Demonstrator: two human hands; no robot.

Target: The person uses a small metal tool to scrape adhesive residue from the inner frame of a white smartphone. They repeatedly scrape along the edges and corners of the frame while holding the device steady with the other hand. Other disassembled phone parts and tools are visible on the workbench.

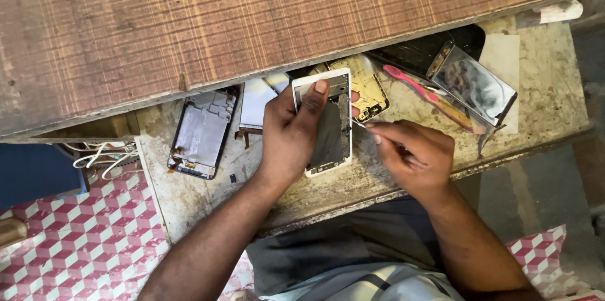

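My left hand (287,134) grips an opened white phone frame (328,143), with the thumb across its upper inside and the fingers wrapped behind. My right hand (413,153) pinches a thin metal tool (359,124) whose tip touches the frame's right edge. Both hands hover over a worn stone worktop (189,197). A yellowish phone board (365,83) lies just behind the held frame.
A dismantled dark phone chassis (201,132) lies left of my hands. A pink toothbrush (413,83) and a shiny phone panel (476,83) rest at the right. A wooden shelf (220,17) overhangs the back. White cables (101,155) hang at the left edge.
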